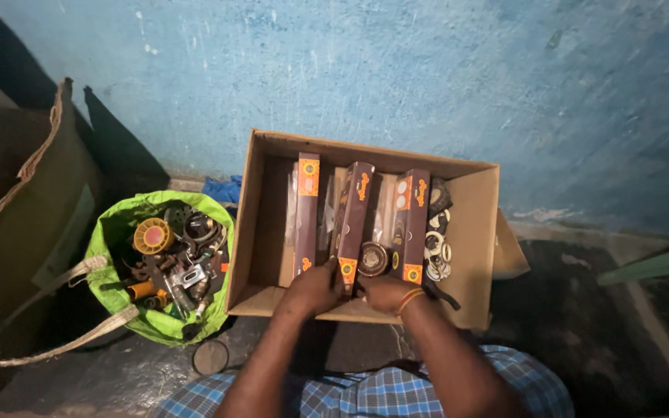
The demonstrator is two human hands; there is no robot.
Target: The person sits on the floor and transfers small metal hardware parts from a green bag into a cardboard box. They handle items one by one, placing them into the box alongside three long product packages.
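Both hands are inside the open cardboard box (474, 224) that stands on the floor against the blue wall. The left hand (313, 288) has its fingers curled together around the near end of the middle long dark carton (351, 220), which stands on its edge between two similar cartons. The right hand (387, 292) lies just beside it; its fingers look bent toward the same carton end, but I cannot tell if they really clamp it. Just beyond the right fingers rests a round metal bearing (372, 258). Three cartons already stand in a row in the box, with loose rings (437, 246) farther to the right of the fingers, so the arranging seems to be partly done; the middle carton is not yet released. Well to the left of the fingers, a green bag (114, 232) full of mixed metal parts remains unsorted.
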